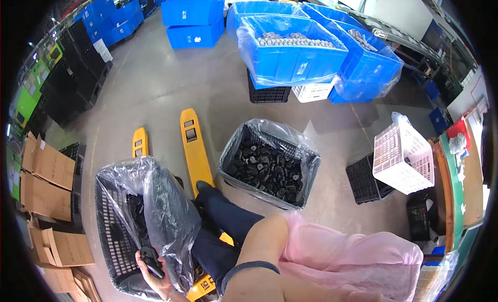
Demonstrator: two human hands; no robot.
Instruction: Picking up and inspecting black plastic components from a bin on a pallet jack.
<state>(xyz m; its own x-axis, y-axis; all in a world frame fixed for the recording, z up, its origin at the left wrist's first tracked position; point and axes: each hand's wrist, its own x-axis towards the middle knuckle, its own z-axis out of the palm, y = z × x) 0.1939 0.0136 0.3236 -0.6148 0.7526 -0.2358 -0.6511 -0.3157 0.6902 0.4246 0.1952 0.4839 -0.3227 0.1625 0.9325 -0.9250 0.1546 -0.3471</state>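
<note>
At the bottom left of the frame, the left hand (154, 277) is curled around a small black part (151, 260) and holds it over a black crate (111, 234). That crate has a clear plastic bag (166, 208) inside it, and the bag's loose side bulges up just right of the hand. A few more black parts lie deep in the crate.

The right hand is out of the frame; only a bare forearm with a dark band and a pink sleeve (358, 260) show along the bottom edge, so I cannot tell what that hand is doing.

Near the middle sits a second black crate (270, 164) with a bag liner, full of black round parts (lots of them). Two yellow forks of a pallet jack (194, 146) lie on the floor between the two crates, and a leg in dark trousers rests over them.

Up top are blue bins (290, 55) lined with plastic. A pink basket (402, 156) sits at the right, and flat brown cardboard (46, 182) leans at the left.
</note>
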